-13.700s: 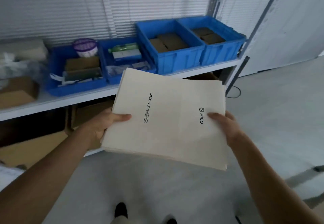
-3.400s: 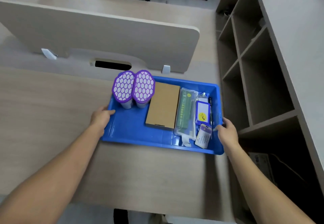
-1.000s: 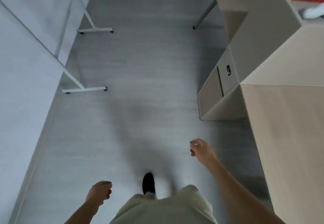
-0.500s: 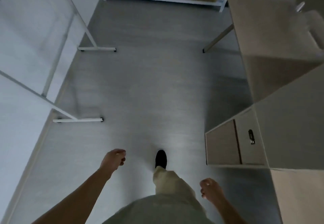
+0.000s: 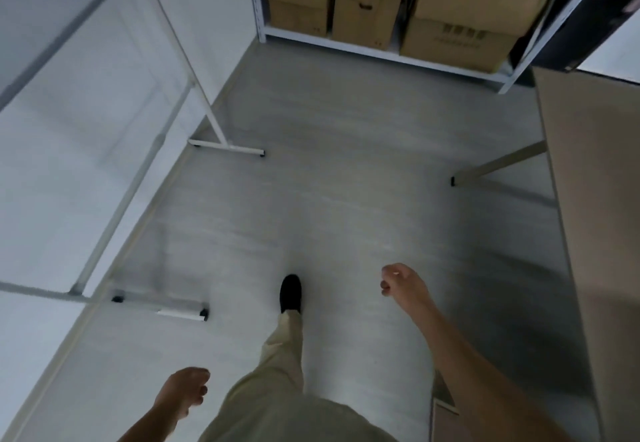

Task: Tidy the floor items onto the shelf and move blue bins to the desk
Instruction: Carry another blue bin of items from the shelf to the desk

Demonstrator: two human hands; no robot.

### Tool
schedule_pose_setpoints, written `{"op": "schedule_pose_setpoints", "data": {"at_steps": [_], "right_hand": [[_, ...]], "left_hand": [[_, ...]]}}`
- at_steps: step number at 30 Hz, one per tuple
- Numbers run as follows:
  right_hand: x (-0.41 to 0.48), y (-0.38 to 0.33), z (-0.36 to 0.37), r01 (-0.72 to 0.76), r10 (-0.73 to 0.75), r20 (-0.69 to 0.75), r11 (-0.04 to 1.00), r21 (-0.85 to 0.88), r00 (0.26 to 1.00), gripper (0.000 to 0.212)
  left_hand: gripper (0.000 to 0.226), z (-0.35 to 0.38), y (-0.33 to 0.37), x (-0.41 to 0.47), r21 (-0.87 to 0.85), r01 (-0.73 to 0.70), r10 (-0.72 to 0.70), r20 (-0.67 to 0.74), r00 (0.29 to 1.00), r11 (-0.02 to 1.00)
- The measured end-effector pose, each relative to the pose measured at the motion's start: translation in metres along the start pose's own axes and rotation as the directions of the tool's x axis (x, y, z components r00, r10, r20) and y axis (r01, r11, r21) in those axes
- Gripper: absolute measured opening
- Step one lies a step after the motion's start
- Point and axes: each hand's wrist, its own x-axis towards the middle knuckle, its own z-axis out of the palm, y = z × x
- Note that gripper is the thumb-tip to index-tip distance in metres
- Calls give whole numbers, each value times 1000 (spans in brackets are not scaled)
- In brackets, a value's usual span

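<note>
Head cam is pointed pretty much straight down at a grey floor [image 5: 346,182], with one black shoe [image 5: 291,293] planted out front and a beige trouser leg [image 5: 282,348] running back toward the camera.

Left hand [image 5: 183,391] is low near the bottom edge, fingers curled loosely inward, nothing in it. Right hand [image 5: 401,284] is further forward and out to the side, also a loose half-curl with nothing gripped — both arms are bare and just hanging in the air above the floor, not touching anything.

Up at the top there's a white metal shelf [image 5: 381,53], and its bottom level has three cardboard boxes [image 5: 367,5] sitting side by side, the right one the widest. Higher levels are cut off by the frame edge, so I can't tell what's on them. No blue bins show up anywhere in this shot, and the floor between the shoe and the shelf has nothing lying on it that I can make out.

On the left is a big white panel on a thin metal frame [image 5: 145,150] with flat feet resting on the floor — one foot near the shoe, another further up. Along the right edge runs a light wood desk surface [image 5: 595,199], with one of its angled legs [image 5: 498,164] reaching the floor near the shelf.
</note>
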Motion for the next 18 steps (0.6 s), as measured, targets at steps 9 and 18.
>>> {"op": "schedule_pose_setpoints", "data": {"at_steps": [9,18], "right_hand": [[165,-98,-37,-209,216,-61,972,103,974,8],[335,-113,-98,-450,468,-68,874,186,881,15]], "left_hand": [[11,-29,324,75,56,-98,96,52,994,994],[11,16,726,103,-14,-500,497,132,858,866]]}}
